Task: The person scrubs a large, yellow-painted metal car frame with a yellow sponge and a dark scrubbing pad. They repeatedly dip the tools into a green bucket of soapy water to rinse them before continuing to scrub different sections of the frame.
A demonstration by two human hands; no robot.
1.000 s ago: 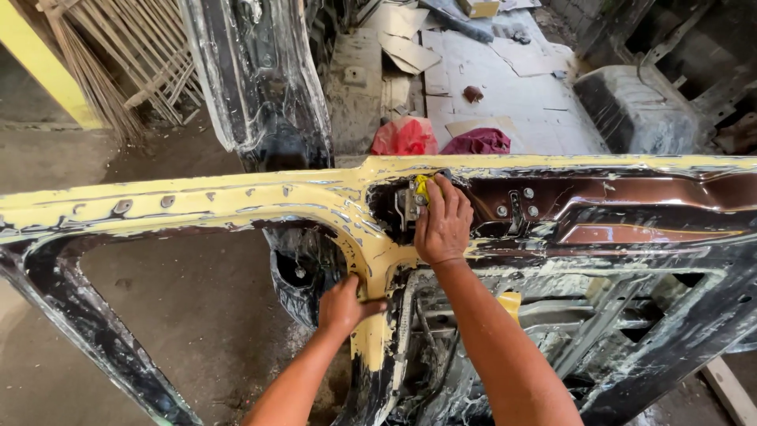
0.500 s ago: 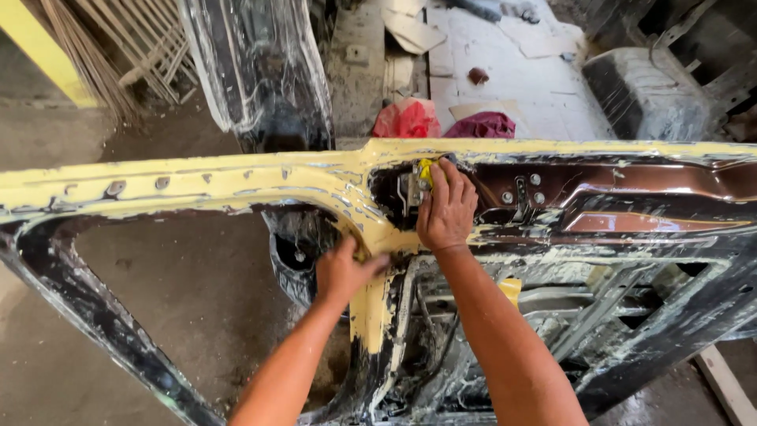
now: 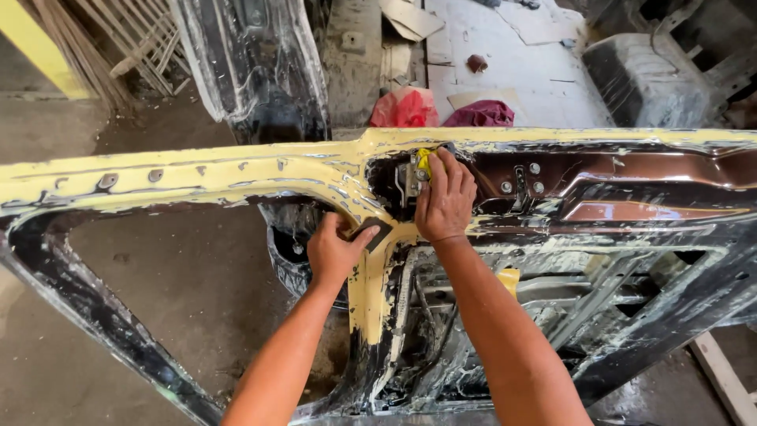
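A stripped car door frame (image 3: 197, 177), coated in yellow filler and dark paint, lies across the view. My left hand (image 3: 335, 251) presses a small dark sanding pad (image 3: 377, 230) against the yellow pillar of the frame. Higher up, my right hand (image 3: 445, 197) rests on the frame near the latch area, with fingers over a small yellow piece (image 3: 424, 162) beside a metal bracket. The brown inner panel (image 3: 631, 185) of the door runs to the right.
A second dark car body panel (image 3: 252, 63) stands upright behind the door. Red and maroon rags (image 3: 441, 110) lie on the concrete floor beyond it. A grey block (image 3: 646, 79) sits at the upper right, thin sticks (image 3: 102, 47) lean at the upper left.
My left hand has moved up the yellow pillar toward the frame's corner with the dark pad. My right hand stays at the latch area. The camera has shifted slightly.
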